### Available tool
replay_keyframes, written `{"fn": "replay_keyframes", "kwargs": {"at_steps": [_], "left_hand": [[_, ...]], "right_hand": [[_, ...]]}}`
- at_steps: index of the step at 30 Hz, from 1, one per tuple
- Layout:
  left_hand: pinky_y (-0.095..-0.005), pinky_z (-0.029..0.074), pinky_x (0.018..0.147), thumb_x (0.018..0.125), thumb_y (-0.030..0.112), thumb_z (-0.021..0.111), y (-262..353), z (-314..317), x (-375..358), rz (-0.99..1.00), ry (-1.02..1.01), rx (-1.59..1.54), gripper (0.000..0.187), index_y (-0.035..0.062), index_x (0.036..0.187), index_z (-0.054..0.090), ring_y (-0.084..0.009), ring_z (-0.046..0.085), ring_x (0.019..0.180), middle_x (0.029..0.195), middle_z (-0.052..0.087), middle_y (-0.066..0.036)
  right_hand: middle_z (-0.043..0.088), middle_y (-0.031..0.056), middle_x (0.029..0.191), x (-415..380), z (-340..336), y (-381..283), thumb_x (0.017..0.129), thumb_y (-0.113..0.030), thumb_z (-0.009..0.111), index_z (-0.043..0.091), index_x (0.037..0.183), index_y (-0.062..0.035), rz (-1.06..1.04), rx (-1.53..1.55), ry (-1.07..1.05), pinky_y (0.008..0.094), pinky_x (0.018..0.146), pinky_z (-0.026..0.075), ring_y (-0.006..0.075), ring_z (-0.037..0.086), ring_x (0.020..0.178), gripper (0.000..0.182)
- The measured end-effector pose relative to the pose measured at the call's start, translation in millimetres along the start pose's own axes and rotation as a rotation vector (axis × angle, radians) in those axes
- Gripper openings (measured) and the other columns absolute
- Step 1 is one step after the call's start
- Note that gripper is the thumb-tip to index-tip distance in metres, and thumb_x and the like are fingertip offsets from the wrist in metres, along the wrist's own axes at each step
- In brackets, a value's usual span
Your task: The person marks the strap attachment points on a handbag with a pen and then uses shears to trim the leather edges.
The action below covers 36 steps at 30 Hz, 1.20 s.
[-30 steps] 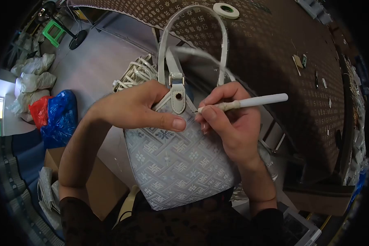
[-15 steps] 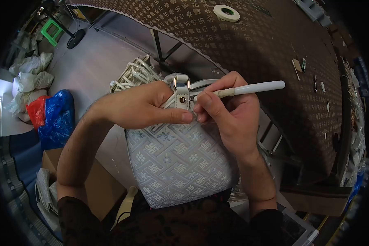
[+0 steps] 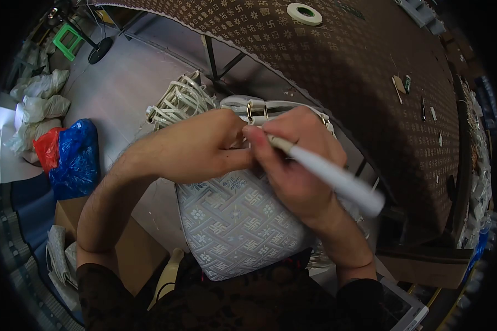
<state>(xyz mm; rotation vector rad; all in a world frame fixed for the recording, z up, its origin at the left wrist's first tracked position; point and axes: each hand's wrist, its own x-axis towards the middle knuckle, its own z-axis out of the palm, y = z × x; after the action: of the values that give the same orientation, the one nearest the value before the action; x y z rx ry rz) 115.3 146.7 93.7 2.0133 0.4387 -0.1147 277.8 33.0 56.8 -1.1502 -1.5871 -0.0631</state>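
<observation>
A pale grey-blue patterned bag [image 3: 232,223] rests on my lap with its top turned away from me. At its top edge are white straps and a gold-coloured metal ring [image 3: 249,112]. My left hand [image 3: 215,143] is closed at the bag's top, thumb against index finger, on the white strap tab, which is mostly hidden behind the hands. In my right hand [image 3: 303,165] is a pen-like tool with a white handle [image 3: 337,176] and a beige section near the front. Its handle is blurred and its tip is hidden between my hands, close to the tab.
A bundle of white straps [image 3: 182,102] lies beyond my left hand. The table [image 3: 359,66] with a brown patterned cover carries a roll of white tape [image 3: 304,14] and small scraps. Blue and red plastic bags [image 3: 74,157] and a cardboard box [image 3: 130,254] stand at left.
My right hand has turned, so the tool's handle now slants down to the right and toward me. Both hands have drawn closer together, covering the tab, and the metal ring has shifted slightly right.
</observation>
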Motion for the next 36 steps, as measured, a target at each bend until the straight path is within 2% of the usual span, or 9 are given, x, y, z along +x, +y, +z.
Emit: {"fn": "replay_keyframes", "kwargs": {"at_steps": [2,6,18,21,23,26,27,33,36], "left_hand": [[-0.0334,0.036,0.049,0.103,0.034,0.066,1,2,2,0.092,0.081,0.038,0.048,-0.0029,0.073,0.061,-0.01,0.041,0.051,0.054,0.043,-0.001],[-0.0292,0.04,0.054,0.102,0.031,0.068,7,-7,1,-0.026,-0.09,-0.111,0.038,-0.0011,0.082,0.064,-0.0063,0.045,0.06,0.063,0.051,0.002],[-0.0261,0.036,0.053,0.101,0.028,0.071,-8,-3,4,-0.076,-0.118,-0.272,0.033,0.0011,0.085,0.064,-0.0016,0.042,0.063,0.069,0.053,0.008],[-0.0262,0.035,0.053,0.1,0.029,0.072,8,-5,1,-0.127,-0.076,-0.079,0.033,0.0004,0.086,0.063,-0.0023,0.041,0.063,0.069,0.052,0.008],[-0.0262,0.034,0.053,0.1,0.03,0.073,13,-5,1,-0.155,-0.043,0.101,0.034,-0.0002,0.086,0.064,-0.0027,0.041,0.063,0.069,0.051,0.008],[-0.0273,0.034,0.052,0.098,0.029,0.074,-3,0,0,-0.23,-0.07,-0.052,0.035,-0.0012,0.086,0.062,-0.0041,0.04,0.062,0.067,0.049,0.007],[-0.0312,0.033,0.05,0.101,0.037,0.068,-13,7,3,-0.059,0.004,-0.148,0.045,-0.0011,0.078,0.06,-0.0062,0.038,0.057,0.061,0.045,0.005],[-0.0345,0.033,0.048,0.108,0.049,0.052,-20,-16,-8,0.014,-0.008,-0.134,0.061,0.0005,0.071,0.057,-0.0081,0.039,0.054,0.056,0.047,0.002],[-0.0299,0.044,0.061,0.107,0.032,0.056,-27,-16,-14,0.418,0.14,-0.095,0.041,-0.0014,0.086,0.067,-0.0095,0.055,0.067,0.073,0.063,-0.006]], "right_hand": [[0.066,0.0062,0.077,0,1,1,0.087,-0.006,0.083,0.066,0.091,-0.0021,-0.013,-0.003,0.01,0.0282,0.056,0.049,0.013,0.063,0.066,0.018],[0.067,0.0036,0.077,2,-22,0,0.099,-0.012,0.071,0.054,0.1,-0.0029,0.81,0.946,0.074,0.0171,0.056,0.048,0.0034,0.06,0.063,0.019],[0.066,0.0049,0.074,0,-18,-2,0.096,-0.01,0.075,0.059,0.095,-0.0015,0.782,0.738,-0.002,0.0223,0.055,0.049,0.0083,0.062,0.062,0.017],[0.058,0.0093,0.071,-9,-3,-1,0.086,-0.009,0.08,0.065,0.081,-0.0016,0.088,-0.075,0.025,0.0339,0.052,0.047,0.0228,0.061,0.058,0.017],[0.059,0.0079,0.07,-6,-4,1,0.088,-0.009,0.078,0.063,0.083,-0.0014,0.151,-0.001,0.011,0.0337,0.052,0.047,0.0182,0.06,0.057,0.018],[0.065,0.0042,0.072,-3,-22,7,0.1,-0.015,0.07,0.058,0.099,-0.0023,0.778,0.829,-0.012,0.0235,0.052,0.048,0.0074,0.06,0.059,0.018],[0.067,0.0055,0.075,-5,-28,10,0.104,-0.021,0.064,0.056,0.107,-0.0019,0.706,0.877,0.011,0.0192,0.054,0.049,0.0067,0.061,0.061,0.021],[0.073,0.0116,0.097,-5,-71,44,0.11,-0.027,0.051,0.061,0.124,0.0004,0.412,-0.055,0.116,0.0313,0.081,0.057,0.0163,0.07,0.088,0.032],[0.072,0.0091,0.098,-16,-90,42,0.11,-0.031,0.051,0.062,0.121,0.0007,0.697,0.026,-0.142,0.0266,0.084,0.05,0.0118,0.065,0.091,0.035]]}}
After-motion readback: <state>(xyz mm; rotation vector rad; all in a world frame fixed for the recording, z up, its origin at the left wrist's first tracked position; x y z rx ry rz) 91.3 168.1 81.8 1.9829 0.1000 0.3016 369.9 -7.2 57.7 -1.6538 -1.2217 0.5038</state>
